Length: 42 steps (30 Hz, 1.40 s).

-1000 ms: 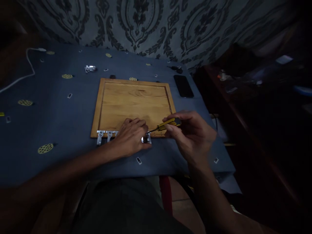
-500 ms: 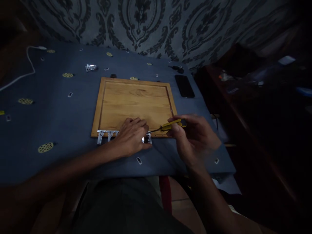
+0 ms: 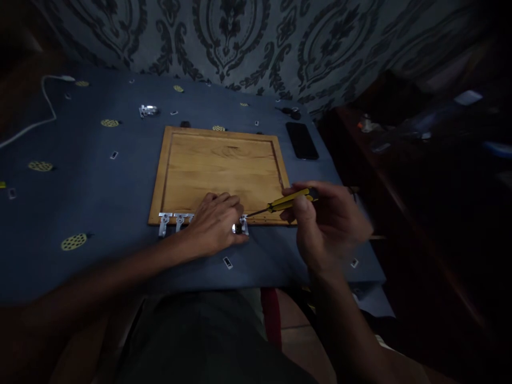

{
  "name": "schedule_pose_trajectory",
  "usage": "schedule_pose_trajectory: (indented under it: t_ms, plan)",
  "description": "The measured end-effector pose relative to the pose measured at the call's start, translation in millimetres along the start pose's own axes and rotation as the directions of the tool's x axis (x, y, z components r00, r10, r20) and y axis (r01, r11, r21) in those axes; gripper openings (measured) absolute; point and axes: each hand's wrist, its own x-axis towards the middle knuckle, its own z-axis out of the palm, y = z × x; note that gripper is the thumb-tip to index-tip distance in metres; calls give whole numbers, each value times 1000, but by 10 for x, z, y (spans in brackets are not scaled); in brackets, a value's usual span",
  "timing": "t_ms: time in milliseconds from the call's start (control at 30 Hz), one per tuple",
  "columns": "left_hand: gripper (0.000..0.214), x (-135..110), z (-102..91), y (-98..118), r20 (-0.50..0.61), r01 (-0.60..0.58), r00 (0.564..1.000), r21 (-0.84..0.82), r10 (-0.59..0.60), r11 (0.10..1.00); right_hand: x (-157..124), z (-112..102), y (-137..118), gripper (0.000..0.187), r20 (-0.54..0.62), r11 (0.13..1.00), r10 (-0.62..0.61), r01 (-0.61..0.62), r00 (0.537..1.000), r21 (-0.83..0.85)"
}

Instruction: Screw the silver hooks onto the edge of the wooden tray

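Note:
A wooden panel (image 3: 224, 168) with a raised frame lies flat on the cloth-covered table. Along its near edge sit several metal hinges, among them one at the left end (image 3: 164, 224) and another beside it (image 3: 180, 221). My left hand (image 3: 216, 224) rests over that edge, thumb and fingers closed around a further hinge (image 3: 244, 225), which it partly hides. In my right hand (image 3: 326, 221) is a yellow-and-black screwdriver (image 3: 290, 200), gripped by its handle and slanting down leftward. Its tip is at the hinge; whether it touches a screw I cannot tell.
A loose metal hinge (image 3: 149, 110) lies behind the panel on the left. To the right are a black phone (image 3: 302, 141) and a dark small object (image 3: 290, 112). A white cable (image 3: 50, 101) runs along the left. The patterned wall (image 3: 228, 42) borders the table's back.
My right hand has shifted right and slightly up with the screwdriver, whose handle is now farther from the hinge and tilted a little more steeply. My left hand stays on the hinge.

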Motion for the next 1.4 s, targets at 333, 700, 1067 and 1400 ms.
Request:
schedule_pose_trajectory:
  t_ms: [333, 700, 1067, 1400]
  plan:
    - [36, 6, -32, 23, 24, 8, 1000, 1, -8, 1000, -13, 24, 50, 13, 30, 1000, 10, -10, 1000, 25]
    - [41, 10, -76, 49, 66, 14, 998, 21, -16, 1000, -16, 35, 55, 17, 93, 999, 29, -31, 995, 29]
    - [39, 6, -76, 45, 75, 23, 997, 2, -23, 1000, 145, -88, -52, 20, 318, 992, -17, -23, 948, 122]
    - [38, 5, -62, 36, 43, 4, 999, 23, -5, 1000, 121, 64, -42, 18, 138, 967, 134, -160, 981, 196]
